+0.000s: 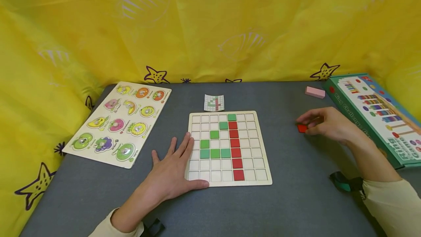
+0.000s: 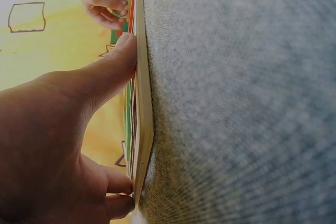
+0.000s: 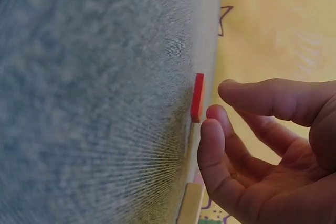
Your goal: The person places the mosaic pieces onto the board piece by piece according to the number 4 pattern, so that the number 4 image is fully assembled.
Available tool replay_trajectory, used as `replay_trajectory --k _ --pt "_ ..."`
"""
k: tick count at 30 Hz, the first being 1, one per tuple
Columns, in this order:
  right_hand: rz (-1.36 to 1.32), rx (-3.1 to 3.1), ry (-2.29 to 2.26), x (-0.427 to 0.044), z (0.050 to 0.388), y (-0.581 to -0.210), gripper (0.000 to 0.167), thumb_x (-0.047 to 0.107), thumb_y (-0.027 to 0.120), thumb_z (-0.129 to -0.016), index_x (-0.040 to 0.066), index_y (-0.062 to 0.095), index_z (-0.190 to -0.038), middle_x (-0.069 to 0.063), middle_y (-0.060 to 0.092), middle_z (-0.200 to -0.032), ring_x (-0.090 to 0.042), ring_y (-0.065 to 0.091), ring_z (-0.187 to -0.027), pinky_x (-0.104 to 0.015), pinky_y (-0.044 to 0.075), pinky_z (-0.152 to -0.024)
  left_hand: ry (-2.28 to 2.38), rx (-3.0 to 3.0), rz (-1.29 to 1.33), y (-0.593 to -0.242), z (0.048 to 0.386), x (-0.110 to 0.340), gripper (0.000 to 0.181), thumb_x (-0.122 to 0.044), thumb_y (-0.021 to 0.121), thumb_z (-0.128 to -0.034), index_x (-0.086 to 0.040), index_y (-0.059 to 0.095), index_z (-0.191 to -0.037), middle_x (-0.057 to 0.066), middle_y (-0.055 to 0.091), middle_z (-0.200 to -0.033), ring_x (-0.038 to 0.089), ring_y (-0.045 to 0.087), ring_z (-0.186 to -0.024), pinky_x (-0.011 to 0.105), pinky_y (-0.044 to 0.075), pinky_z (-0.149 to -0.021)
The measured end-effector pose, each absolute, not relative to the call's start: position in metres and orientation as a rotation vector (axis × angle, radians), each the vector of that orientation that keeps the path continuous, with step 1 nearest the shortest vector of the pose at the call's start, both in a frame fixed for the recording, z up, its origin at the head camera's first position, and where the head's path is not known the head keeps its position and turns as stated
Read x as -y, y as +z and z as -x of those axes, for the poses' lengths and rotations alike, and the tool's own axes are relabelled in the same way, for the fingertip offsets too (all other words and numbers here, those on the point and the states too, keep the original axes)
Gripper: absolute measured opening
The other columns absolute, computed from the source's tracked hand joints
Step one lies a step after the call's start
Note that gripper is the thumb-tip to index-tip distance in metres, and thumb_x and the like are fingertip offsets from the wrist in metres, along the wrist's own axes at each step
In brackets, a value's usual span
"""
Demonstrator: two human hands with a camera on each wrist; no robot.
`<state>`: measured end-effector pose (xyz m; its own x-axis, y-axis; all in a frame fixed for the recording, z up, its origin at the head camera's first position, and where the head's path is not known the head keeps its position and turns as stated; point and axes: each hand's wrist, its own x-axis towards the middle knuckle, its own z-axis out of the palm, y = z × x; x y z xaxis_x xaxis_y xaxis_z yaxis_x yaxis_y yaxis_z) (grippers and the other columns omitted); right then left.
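Note:
A pale square grid board [image 1: 215, 176] lies on the table, holding a column of red tiles [image 1: 235, 143] and several green tiles [image 1: 214, 134] in a stepped line and a row. My left hand [image 1: 172, 175] rests against the board's left side, fingers spread, thumb on its near edge; the left wrist view shows the thumb [image 2: 113, 64] touching that edge. Off to the board's right, a single red tile [image 1: 302, 128] lies flat on the table. Over it hovers my right hand [image 1: 323, 123], fingers loosely bent. In the right wrist view a gap separates the fingertips from this red tile [image 3: 197, 98].
Behind the board lies a small pattern card [image 1: 213, 103]. A fruit puzzle board [image 1: 108, 120] is at the left. The pink block [image 1: 315, 92] stands back right, beside a green game box [image 1: 378, 120]. A yellow curtain [image 1: 210, 28] hangs behind the grey table [image 1: 283, 211].

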<state>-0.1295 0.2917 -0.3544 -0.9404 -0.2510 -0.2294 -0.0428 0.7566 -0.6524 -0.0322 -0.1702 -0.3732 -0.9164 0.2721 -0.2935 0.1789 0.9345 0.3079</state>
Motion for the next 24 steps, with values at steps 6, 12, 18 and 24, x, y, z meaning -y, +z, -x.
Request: replay_trajectory --k 6,12,18,24 --pt "0.210 -2.634 -0.969 -0.2925 0.1314 -0.3578 0.039 0.000 0.080 -0.084 -0.001 0.073 -0.123 -0.016 0.072 -0.115 -0.008 0.063 -0.087 -0.021 0.053 -0.075 0.381 -2.756 -0.332 -0.3740 0.0329 0.1701 0.130 -0.086 0.071 -0.0722 -0.017 0.017 -0.168 -0.002 0.004 -0.177 0.043 0.010 -0.161 0.092 0.007 -0.104" --pt "0.205 -2.629 -0.948 -0.2933 0.1324 -0.3585 0.039 0.001 0.079 -0.085 0.000 0.073 -0.123 -0.015 0.072 -0.115 -0.011 0.062 -0.086 -0.023 0.052 -0.074 0.387 -2.755 -0.337 -0.3742 0.0327 0.1704 0.130 -0.086 0.071 -0.0723 -0.017 0.017 -0.169 -0.002 0.004 -0.177 0.043 0.010 -0.161 0.092 0.007 -0.104" --pt "0.216 -2.651 -0.919 -0.2940 0.1331 -0.3614 0.039 0.002 0.080 -0.085 0.001 0.073 -0.123 -0.013 0.071 -0.112 -0.012 0.061 -0.086 -0.023 0.051 -0.073 0.380 -2.753 -0.333 -0.3741 0.0329 0.1707 0.130 -0.086 0.071 -0.0721 -0.017 0.017 -0.169 -0.002 0.004 -0.177 0.043 0.009 -0.161 0.092 0.007 -0.104" --pt "0.210 -2.684 -0.883 -0.2930 0.1332 -0.3626 0.038 0.004 0.081 -0.084 0.002 0.074 -0.121 -0.011 0.071 -0.108 -0.012 0.060 -0.083 -0.024 0.050 -0.070 0.376 -2.752 -0.325 -0.3738 0.0329 0.1704 0.131 -0.087 0.071 -0.0716 -0.017 0.016 -0.169 -0.002 0.004 -0.177 0.043 0.009 -0.161 0.092 0.006 -0.104"
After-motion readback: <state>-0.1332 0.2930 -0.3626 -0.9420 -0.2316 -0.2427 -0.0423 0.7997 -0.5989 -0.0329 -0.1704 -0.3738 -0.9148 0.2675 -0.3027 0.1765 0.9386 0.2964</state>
